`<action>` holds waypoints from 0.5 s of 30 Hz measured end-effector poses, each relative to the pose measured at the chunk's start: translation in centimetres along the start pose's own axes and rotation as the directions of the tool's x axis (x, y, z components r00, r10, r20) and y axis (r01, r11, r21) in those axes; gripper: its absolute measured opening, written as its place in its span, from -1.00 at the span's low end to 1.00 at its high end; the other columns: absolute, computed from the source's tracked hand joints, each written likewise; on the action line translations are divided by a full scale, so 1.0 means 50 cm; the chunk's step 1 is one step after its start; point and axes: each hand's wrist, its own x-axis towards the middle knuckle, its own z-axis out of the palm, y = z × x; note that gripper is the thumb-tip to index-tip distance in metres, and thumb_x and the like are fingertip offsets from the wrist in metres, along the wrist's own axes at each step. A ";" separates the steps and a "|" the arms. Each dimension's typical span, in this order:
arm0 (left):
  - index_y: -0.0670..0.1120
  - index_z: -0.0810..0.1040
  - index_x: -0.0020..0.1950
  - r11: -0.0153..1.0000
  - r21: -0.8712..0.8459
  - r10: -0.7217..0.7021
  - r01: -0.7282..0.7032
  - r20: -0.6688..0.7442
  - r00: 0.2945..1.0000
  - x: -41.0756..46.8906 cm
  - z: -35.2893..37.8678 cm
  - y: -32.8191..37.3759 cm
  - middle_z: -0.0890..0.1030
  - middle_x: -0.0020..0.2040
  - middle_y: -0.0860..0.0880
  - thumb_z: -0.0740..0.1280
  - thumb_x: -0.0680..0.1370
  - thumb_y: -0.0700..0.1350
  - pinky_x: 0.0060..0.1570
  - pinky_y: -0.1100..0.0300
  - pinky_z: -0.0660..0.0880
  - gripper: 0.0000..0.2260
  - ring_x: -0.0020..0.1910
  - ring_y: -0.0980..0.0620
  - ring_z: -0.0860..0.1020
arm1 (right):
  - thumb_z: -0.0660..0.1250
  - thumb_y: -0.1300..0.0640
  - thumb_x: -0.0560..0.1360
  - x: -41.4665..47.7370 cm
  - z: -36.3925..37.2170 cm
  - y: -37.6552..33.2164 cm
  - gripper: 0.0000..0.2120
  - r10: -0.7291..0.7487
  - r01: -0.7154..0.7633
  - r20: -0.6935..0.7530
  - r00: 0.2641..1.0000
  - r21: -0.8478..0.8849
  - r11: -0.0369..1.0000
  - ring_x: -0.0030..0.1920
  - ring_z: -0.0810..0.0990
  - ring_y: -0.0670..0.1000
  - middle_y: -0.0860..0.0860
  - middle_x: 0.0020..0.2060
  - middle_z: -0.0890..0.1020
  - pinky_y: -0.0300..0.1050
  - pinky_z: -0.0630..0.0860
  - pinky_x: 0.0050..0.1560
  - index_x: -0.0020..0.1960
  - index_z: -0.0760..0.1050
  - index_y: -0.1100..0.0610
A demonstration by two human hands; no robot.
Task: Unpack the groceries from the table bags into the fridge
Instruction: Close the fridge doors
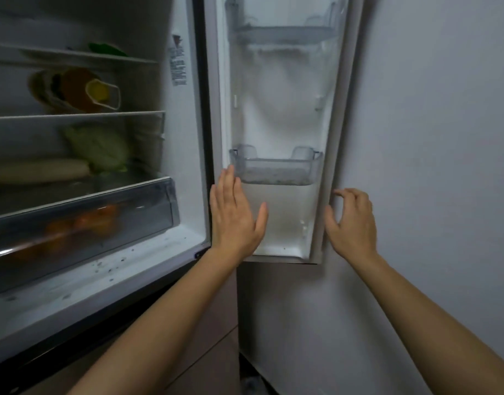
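Note:
The fridge stands open, its white door swung out to the right. My left hand is flat, fingers straight, against the inner side of the door just below the clear lower door bin. My right hand hovers at the door's outer edge with fingers loosely curled, holding nothing. Inside, a bagged orange and yellow item lies on a glass shelf, a cabbage and a long pale radish on the shelf below. Orange fruit shows through the clear crisper drawer.
A green item sits on the top shelf. An upper door bin holds nothing visible. A plain white wall stands right behind the door. Below the fridge compartment is a brown lower door.

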 end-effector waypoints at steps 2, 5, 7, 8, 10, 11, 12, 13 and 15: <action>-0.18 0.03 0.57 0.995 -0.065 -0.077 0.072 -0.076 0.994 0.025 0.006 0.022 0.02 0.61 -0.19 0.22 0.59 0.13 0.53 -0.22 0.07 -0.31 0.60 -0.14 -0.01 | 0.30 0.10 0.58 0.031 -0.006 0.024 -0.61 0.142 -0.140 0.001 0.990 0.136 0.981 0.30 0.46 0.18 0.18 0.32 0.43 0.07 0.39 0.34 0.38 0.43 0.19; -0.08 0.00 0.58 0.999 0.030 0.038 -0.034 -0.143 0.989 0.057 0.017 0.044 0.02 0.60 -0.22 0.26 0.56 0.09 0.50 -0.27 0.07 -0.29 0.60 -0.21 0.00 | 0.22 0.08 0.64 0.077 0.007 0.048 -0.59 0.319 -0.341 0.119 0.940 0.346 0.874 0.34 0.46 0.15 0.17 0.38 0.39 -0.03 0.34 0.39 0.45 0.36 0.17; -0.04 0.04 0.59 0.991 0.114 0.088 -0.073 -0.133 0.987 0.070 0.029 0.058 0.00 0.60 -0.23 0.27 0.54 0.10 0.50 -0.28 0.05 -0.29 0.60 -0.24 -0.03 | 0.18 0.05 0.66 0.108 0.027 0.059 -0.58 0.354 -0.406 0.199 0.914 0.414 0.815 0.34 0.46 0.13 0.17 0.39 0.40 -0.12 0.29 0.34 0.48 0.34 0.17; -0.03 0.06 0.59 0.989 0.135 0.079 -0.059 -0.145 0.986 0.073 0.036 0.062 0.00 0.60 -0.23 0.27 0.53 0.11 0.50 -0.28 0.05 -0.30 0.60 -0.25 -0.03 | 0.17 0.03 0.66 0.122 0.040 0.063 -0.56 0.347 -0.412 0.223 0.911 0.433 0.802 0.37 0.44 0.13 0.17 0.40 0.41 -0.11 0.28 0.35 0.49 0.33 0.18; 0.00 0.11 0.56 0.985 0.170 0.049 -0.018 -0.181 0.982 0.073 0.048 0.062 0.04 0.58 -0.20 0.30 0.51 0.11 0.48 -0.27 0.11 -0.32 0.59 -0.24 0.01 | 0.11 -0.04 0.69 0.146 0.074 0.069 -0.50 0.307 -0.411 0.284 0.908 0.473 0.779 0.47 0.34 0.13 0.16 0.48 0.37 -0.05 0.22 0.46 0.55 0.26 0.18; 0.00 0.12 0.55 0.982 0.189 0.040 -0.003 -0.192 0.980 0.073 0.051 0.060 0.07 0.56 -0.19 0.31 0.51 0.11 0.46 -0.26 0.16 -0.33 0.58 -0.24 0.05 | 0.05 -0.08 0.70 0.152 0.094 0.069 -0.47 0.281 -0.417 0.325 0.903 0.503 0.758 0.52 0.27 0.11 0.12 0.53 0.32 -0.04 0.16 0.52 0.58 0.21 0.16; 0.01 0.13 0.53 0.978 0.208 0.034 0.008 -0.197 0.980 0.074 0.053 0.058 0.09 0.54 -0.19 0.31 0.50 0.11 0.45 -0.25 0.21 -0.34 0.57 -0.23 0.07 | -0.01 -0.11 0.71 0.153 0.116 0.068 -0.46 0.259 -0.429 0.363 0.895 0.546 0.719 0.56 0.22 0.07 0.09 0.56 0.27 -0.06 0.10 0.55 0.59 0.18 0.15; 0.01 0.13 0.51 0.975 0.221 0.030 0.016 -0.201 0.979 0.076 0.053 0.057 0.10 0.53 -0.18 0.32 0.50 0.11 0.44 -0.24 0.25 -0.35 0.56 -0.22 0.09 | -0.06 -0.13 0.71 0.148 0.139 0.067 -0.45 0.252 -0.446 0.383 0.889 0.593 0.671 0.57 0.18 0.04 0.06 0.57 0.25 -0.08 0.06 0.57 0.60 0.16 0.14; 0.01 0.14 0.50 0.971 0.237 0.031 0.021 -0.213 0.977 0.079 0.053 0.058 0.10 0.51 -0.14 0.33 0.49 0.09 0.39 -0.23 0.32 -0.35 0.55 -0.22 0.10 | -0.09 -0.11 0.72 0.135 0.178 0.069 -0.46 0.265 -0.432 0.344 0.901 0.662 0.612 0.57 0.18 0.04 0.07 0.57 0.25 -0.14 0.04 0.56 0.59 0.17 0.15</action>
